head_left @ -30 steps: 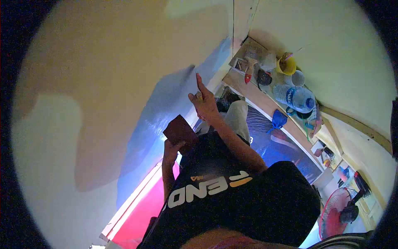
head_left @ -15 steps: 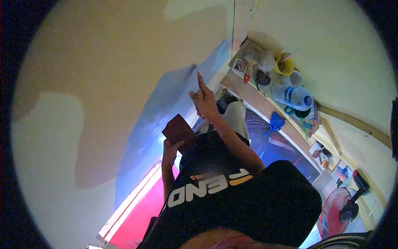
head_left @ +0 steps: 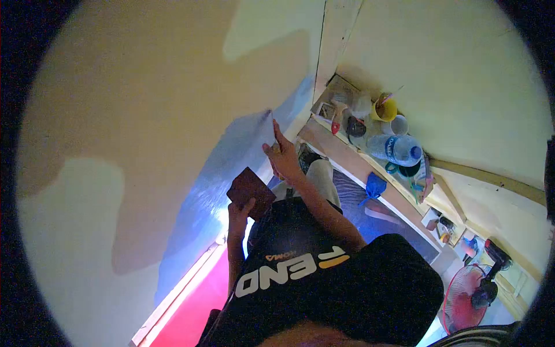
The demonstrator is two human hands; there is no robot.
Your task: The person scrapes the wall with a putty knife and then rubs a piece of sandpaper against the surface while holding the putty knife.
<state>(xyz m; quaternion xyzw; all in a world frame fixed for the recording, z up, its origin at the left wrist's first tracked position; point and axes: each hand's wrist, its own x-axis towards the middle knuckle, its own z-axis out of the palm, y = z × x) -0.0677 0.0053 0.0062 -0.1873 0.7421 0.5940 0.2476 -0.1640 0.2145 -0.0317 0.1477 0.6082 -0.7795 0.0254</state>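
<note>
A thin pale tool [head_left: 272, 119], seen nearly edge-on, stands out from my right hand [head_left: 283, 159]. Its dark tip meets the wall [head_left: 237, 141] within a bluish stretch, and my index finger lies along it; what kind of tool it is I cannot tell. Lower down, my left hand [head_left: 238, 215] grips a flat, dark reddish-brown square-cornered piece [head_left: 252, 192] by its lower edge, thumb over the face. That piece is close in front of my black shirt [head_left: 347, 289], apart from the wall.
Along the right wall runs a ledge [head_left: 326, 134] with a yellow cup [head_left: 384, 109], a white cup [head_left: 397, 125] and a water bottle [head_left: 395, 149]. A blue plastic bag [head_left: 373, 186] hangs below it. A red fan [head_left: 465, 298] stands at lower right.
The view has tilted, so the wall and ledge appear lower and slightly left. Both hands keep their holds, and the tool's tip stays at nearly the same part of the wall.
</note>
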